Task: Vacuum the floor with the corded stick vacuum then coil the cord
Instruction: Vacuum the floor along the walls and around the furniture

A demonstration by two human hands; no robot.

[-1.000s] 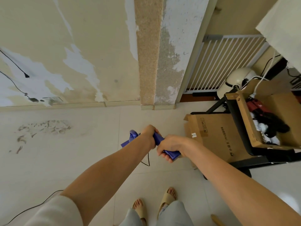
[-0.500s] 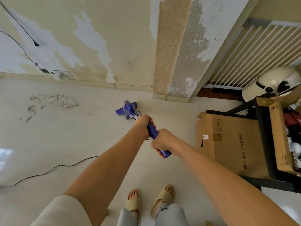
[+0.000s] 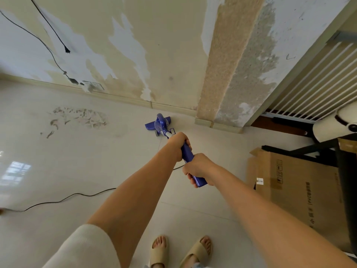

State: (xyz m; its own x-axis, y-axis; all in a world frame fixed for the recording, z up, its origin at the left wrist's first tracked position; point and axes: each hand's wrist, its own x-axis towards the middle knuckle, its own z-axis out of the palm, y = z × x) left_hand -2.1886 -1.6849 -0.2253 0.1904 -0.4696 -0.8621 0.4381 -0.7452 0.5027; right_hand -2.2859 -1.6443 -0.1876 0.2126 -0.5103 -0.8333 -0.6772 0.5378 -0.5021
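Here, the glossy blue plastic stick vacuum (image 3: 187,151) is being gripped by the left hand (image 3: 176,145) and right hand (image 3: 199,168), its wedge-shaped head being kept at twelve o'clock on smooth tile (image 3: 58,171).

I count one blue stick vacuum (image 3: 162,124), two hands (image 3: 178,145) (image 3: 199,168) gripping it, one floor cord (image 3: 58,201), two sandals (image 3: 159,252) (image 3: 199,250), one cardboard box (image 3: 297,188).

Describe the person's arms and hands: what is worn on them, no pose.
Both forearms are bare. The left arm has a cream fabric sleeve pushed up to about the elbow. No sleeve shows on the right arm. The left hand and right hand wear no gloves; no rings or watch show.
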